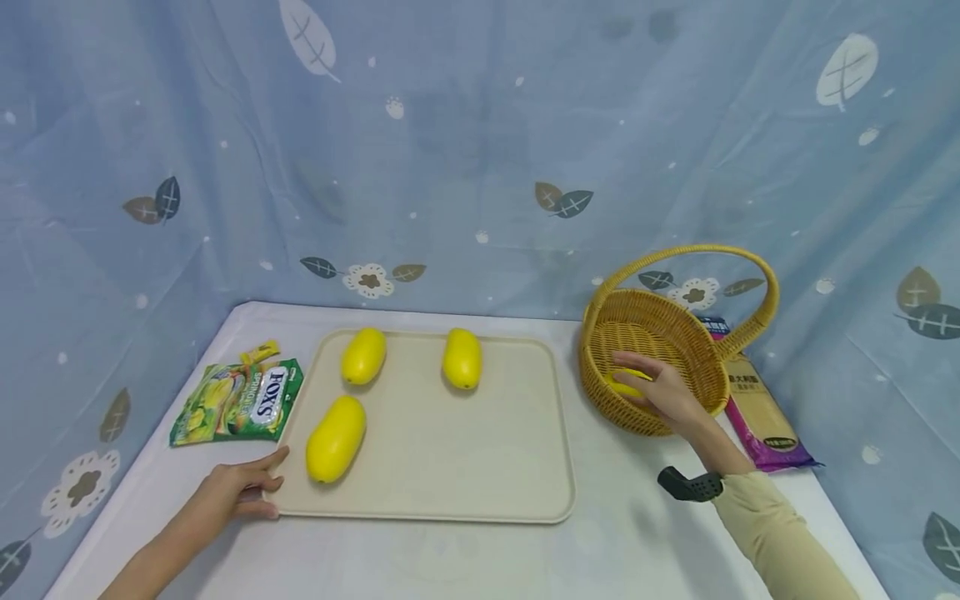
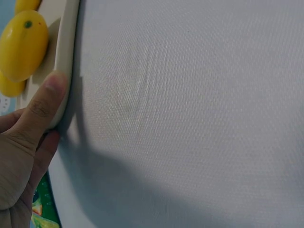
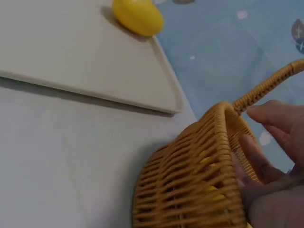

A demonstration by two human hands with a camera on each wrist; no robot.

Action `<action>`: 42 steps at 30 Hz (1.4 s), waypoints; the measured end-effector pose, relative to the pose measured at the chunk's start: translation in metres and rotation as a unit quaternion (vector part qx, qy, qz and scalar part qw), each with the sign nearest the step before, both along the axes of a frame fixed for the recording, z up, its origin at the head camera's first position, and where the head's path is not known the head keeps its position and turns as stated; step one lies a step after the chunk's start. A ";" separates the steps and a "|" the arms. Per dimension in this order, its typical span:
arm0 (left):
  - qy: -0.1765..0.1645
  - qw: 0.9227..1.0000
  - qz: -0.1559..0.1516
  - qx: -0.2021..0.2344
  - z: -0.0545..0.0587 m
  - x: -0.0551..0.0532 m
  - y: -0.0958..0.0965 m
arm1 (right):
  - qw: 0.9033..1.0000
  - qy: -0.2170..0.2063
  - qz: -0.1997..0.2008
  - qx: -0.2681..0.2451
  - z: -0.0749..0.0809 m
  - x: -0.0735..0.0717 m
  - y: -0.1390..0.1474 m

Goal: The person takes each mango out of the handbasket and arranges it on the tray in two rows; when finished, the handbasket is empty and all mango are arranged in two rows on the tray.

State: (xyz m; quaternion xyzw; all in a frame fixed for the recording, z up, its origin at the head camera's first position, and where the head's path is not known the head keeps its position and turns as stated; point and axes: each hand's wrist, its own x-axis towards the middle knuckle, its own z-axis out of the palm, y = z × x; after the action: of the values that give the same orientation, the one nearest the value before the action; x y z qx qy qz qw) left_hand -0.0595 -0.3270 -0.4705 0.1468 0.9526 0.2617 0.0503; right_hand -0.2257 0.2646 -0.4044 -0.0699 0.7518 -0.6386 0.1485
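A beige tray (image 1: 465, 450) lies on the table with three yellow mangoes on it: one back left (image 1: 363, 356), one back middle (image 1: 462, 358) and one front left (image 1: 335, 439). My left hand (image 1: 238, 490) holds the tray's front left corner; in the left wrist view its thumb (image 2: 45, 102) lies on the rim. On the right, a wicker basket (image 1: 678, 333) has its handle upright. My right hand (image 1: 663, 392) reaches inside, fingers extended over another yellow mango (image 1: 628, 382), partly hidden by them. Through the weave in the right wrist view, bits of yellow show.
A green Fox's candy bag (image 1: 240, 402) lies left of the tray, with a small yellow wrapped sweet (image 1: 260, 351) behind it. A purple-edged food packet (image 1: 765, 417) lies right of the basket. Blue leaf-patterned cloth (image 1: 480, 167) hangs behind and at both sides.
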 end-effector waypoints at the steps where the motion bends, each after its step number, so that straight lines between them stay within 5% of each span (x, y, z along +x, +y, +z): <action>1: 0.000 1.000 0.000 -0.001 0.000 -0.001 0.001 | 1.000 -0.007 -0.002 -0.019 -0.002 -0.004 -0.001; 5: -0.001 1.000 -0.002 0.006 0.001 -0.002 0.005 | 0.992 -0.016 0.008 -0.122 0.001 -0.016 0.003; 8: -0.003 1.000 -0.004 0.010 0.001 -0.002 0.005 | 0.989 0.010 0.031 -0.146 0.011 -0.023 0.019; 11: -0.010 1.000 0.006 0.003 0.003 -0.001 0.003 | 0.993 0.025 0.062 -0.096 0.018 -0.033 0.043; 14: -0.016 1.000 0.012 0.001 0.003 0.000 -0.001 | 0.994 -0.005 0.106 -0.002 0.018 -0.042 0.067; 18: -0.024 1.000 0.005 0.003 0.002 -0.002 -0.003 | 0.980 -0.058 0.157 0.108 0.008 -0.045 0.082; 25: -0.028 1.000 0.006 -0.004 0.001 -0.001 -0.001 | 0.970 -0.054 0.195 0.134 -0.017 -0.047 0.069; 29: -0.024 1.000 0.007 -0.006 0.001 -0.001 0.001 | 0.980 -0.052 0.150 0.121 -0.018 -0.048 0.062; 34: -0.024 1.000 0.006 -0.011 0.003 0.001 0.002 | 0.994 -0.037 0.045 0.090 -0.011 -0.049 0.062; 42: -0.030 0.999 0.009 -0.010 0.006 -0.001 0.003 | 0.996 -0.081 -0.021 0.013 -0.008 -0.050 0.070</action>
State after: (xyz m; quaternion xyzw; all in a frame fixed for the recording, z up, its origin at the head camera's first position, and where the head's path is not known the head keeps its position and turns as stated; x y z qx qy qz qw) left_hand -0.0603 -0.3237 -0.4648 0.1297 0.9546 0.2567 0.0782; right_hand -0.2755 0.3341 -0.4126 0.0000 0.7471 -0.6350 0.1967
